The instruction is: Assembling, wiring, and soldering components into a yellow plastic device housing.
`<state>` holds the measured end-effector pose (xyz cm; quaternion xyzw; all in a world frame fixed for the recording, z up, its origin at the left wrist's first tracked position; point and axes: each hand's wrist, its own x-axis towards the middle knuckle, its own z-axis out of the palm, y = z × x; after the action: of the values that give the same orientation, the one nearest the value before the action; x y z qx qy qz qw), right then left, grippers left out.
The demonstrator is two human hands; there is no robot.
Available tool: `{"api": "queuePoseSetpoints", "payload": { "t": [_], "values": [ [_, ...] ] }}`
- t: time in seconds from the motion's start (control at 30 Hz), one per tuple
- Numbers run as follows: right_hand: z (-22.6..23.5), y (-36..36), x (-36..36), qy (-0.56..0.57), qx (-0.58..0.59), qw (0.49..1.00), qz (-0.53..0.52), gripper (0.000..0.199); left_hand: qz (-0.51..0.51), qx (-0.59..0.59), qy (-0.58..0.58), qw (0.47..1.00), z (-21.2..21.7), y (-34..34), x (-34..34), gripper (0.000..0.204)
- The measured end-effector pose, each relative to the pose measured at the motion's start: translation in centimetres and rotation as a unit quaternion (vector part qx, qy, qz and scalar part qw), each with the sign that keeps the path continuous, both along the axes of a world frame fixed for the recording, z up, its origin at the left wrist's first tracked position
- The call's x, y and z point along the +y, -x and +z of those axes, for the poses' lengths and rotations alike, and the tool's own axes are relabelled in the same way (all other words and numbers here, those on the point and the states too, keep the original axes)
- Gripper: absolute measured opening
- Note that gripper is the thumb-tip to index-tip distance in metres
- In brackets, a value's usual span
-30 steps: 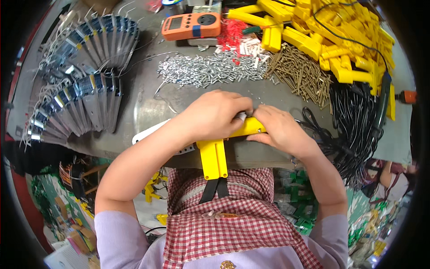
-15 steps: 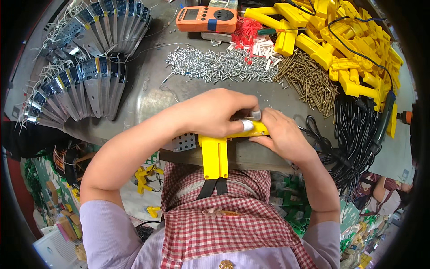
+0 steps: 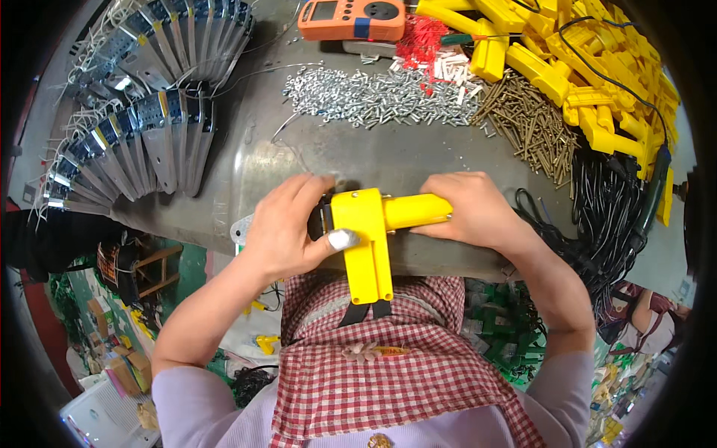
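Note:
Over the table's near edge I hold a yellow plastic tool housing (image 3: 364, 246), with a flat block pointing toward me and a round handle to the right. My left hand (image 3: 284, 228) is closed on its left side. The left thumb, its tip wrapped in white, presses on the yellow face, and the fingers reach behind a dark part there. Part of a metal plate (image 3: 240, 228) sticks out left of that hand. My right hand (image 3: 482, 209) wraps round the handle's right end; its fingertips are partly hidden.
Fanned metal plates with wires (image 3: 160, 142) lie at the left. Behind are silver screws (image 3: 373, 97), an orange multimeter (image 3: 351, 20), brass-coloured screws (image 3: 526, 127) and a pile of yellow housings (image 3: 597, 82). Black cables (image 3: 609, 216) lie at the right, beside a soldering-iron-like tool (image 3: 651, 201).
My left hand has moved left, from the handle beside my right hand to the housing's left side. The right hand still holds the handle and has shifted slightly right.

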<state>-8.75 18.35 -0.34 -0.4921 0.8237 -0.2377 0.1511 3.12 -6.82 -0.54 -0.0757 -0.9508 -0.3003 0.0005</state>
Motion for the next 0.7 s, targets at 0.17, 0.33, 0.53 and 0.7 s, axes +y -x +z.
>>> {"api": "queuePoseSetpoints", "payload": {
  "t": [0.17, 0.33, 0.53, 0.7],
  "values": [
    [-1.4, -0.6, 0.2, 0.090, 0.013, 0.995, -0.045, 0.039, 0.013, 0.036, -0.023, 0.999, -0.2, 0.1, 0.3, 0.070],
    [-0.6, -0.3, -0.6, -0.005, 0.070, 0.997, -0.020, 0.040, 0.012, 0.007, -0.014, 1.000, 0.5, 0.3, 0.3, 0.067],
    [-0.6, -0.3, -0.2, -0.008, 0.106, 0.994, 0.005, 0.042, -0.034, 0.173, 0.043, 0.983, 5.4, 3.0, 3.6, 0.084],
    [-0.6, -1.0, 0.6, -0.009, 0.124, 0.992, 0.010, 0.046, -0.005, 0.047, -0.067, 0.997, 0.6, -0.1, 2.8, 0.081]
  ]
}}
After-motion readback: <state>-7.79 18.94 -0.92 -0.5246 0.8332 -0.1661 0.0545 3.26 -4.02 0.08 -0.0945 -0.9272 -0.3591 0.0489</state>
